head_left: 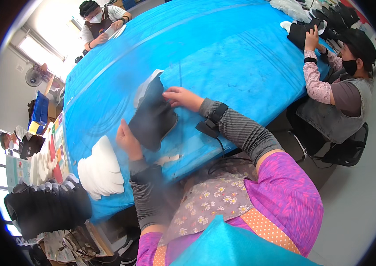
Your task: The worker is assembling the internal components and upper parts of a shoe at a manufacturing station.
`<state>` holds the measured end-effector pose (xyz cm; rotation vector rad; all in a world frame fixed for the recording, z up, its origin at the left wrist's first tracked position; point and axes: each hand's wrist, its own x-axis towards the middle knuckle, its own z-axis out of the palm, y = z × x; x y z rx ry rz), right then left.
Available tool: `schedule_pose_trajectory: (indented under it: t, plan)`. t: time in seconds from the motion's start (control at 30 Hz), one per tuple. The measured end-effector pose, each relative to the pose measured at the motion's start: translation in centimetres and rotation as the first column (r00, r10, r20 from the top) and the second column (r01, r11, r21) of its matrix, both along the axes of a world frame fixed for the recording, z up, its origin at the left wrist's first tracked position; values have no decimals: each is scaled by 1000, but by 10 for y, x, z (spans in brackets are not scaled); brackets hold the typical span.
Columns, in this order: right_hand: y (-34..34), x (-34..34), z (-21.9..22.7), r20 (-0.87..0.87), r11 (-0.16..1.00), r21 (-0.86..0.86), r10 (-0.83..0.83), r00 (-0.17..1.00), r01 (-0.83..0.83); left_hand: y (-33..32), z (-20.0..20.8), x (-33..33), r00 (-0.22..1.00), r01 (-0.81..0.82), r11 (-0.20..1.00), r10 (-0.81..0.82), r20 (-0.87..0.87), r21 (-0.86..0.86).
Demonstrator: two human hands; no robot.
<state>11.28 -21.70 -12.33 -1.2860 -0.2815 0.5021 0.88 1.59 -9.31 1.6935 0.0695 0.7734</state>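
Note:
A dark shoe upper (154, 117) with a pale grey-white panel at its far end is in front of me, over the blue-covered table (241, 66). My right hand (183, 98) pinches its right edge between thumb and fingertips. At its lower left edge is my left hand (128, 139), fingers upright and closed against the material; part of that grip is hidden. Just left of that hand lies a fanned stack of white insole-shaped pieces (101, 168). Blurred haze covers part of the view around the upper.
A row of black uppers (48, 206) sits at the lower left, beside the table. Across the table a person (101, 26) handles white pieces. Another person (343, 84), seated on the right, holds a black piece (299, 34). A black cable (223, 155) hangs from my right wrist.

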Motion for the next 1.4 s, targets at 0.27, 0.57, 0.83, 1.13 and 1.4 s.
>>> schedule_pose_trajectory:
  t: [0.27, 0.57, 0.83, 1.13, 1.4]
  plan:
    - [2, 2, -4, -14, 1000, -9, -24, 1000, 24, 0, -8, 2, 987, -110, 982, 90, 135, 154]
    - [0, 3, -6, -9, 999, 34, 4, 1000, -4, 2, 0, -6, 995, 25, 990, -11, -103, 135]
    - [1, -7, 8, 28, 999, -49, 6, 1000, -5, 0, -7, -8, 992, -36, 956, -2, 129, 290]
    - [2, -2, 0, 32, 999, -33, -1, 999, 2, -6, -4, -5, 991, -42, 982, 18, 132, 186]
    - [-1, -5, 4, 17, 999, -31, -9, 1000, 10, -4, -9, -5, 991, -40, 931, -9, 132, 362]
